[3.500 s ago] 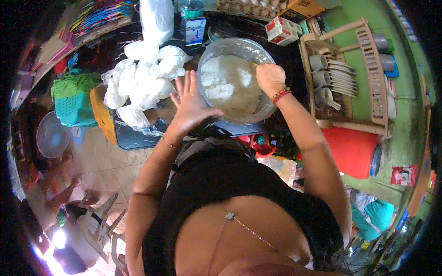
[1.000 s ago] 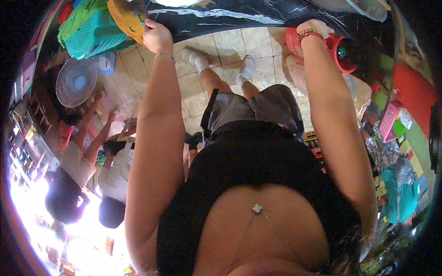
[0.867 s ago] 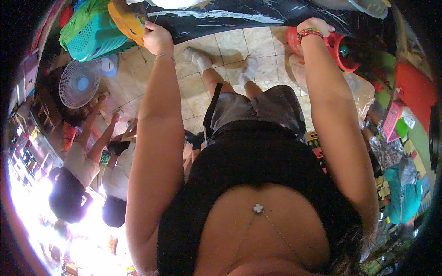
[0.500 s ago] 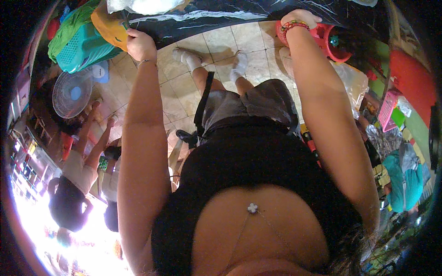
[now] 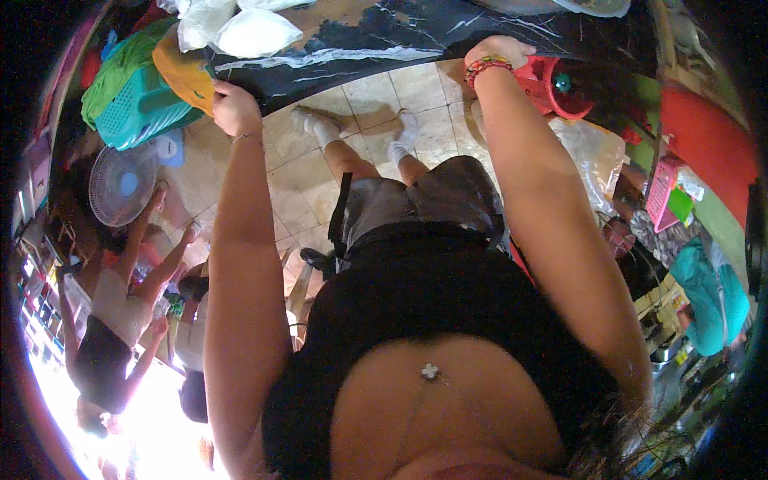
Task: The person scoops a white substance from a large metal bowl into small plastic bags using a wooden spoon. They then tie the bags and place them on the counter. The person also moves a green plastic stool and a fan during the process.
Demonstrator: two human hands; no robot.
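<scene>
A black tabletop with white and brown marble-like veining spans the top of the view. At its near left edge my left hand is closed, its fingers wrapped at the edge beside an orange-yellow cloth. My right hand, with red beaded bracelets at the wrist, is closed at the same edge farther right. Its fingertips are partly hidden. Plastic bags with white contents rest on the tabletop, above my left hand.
A teal basket with green cloth stands at the left, above a fan. Beside my right hand is a red container, with a clear plastic bag below. A pink basket is farther right. People are at the lower left.
The view has shifted, so more of the tabletop and white bags shows. Both hands appear slightly lower and farther left, still at the edge. A person at the lower left has changed posture.
</scene>
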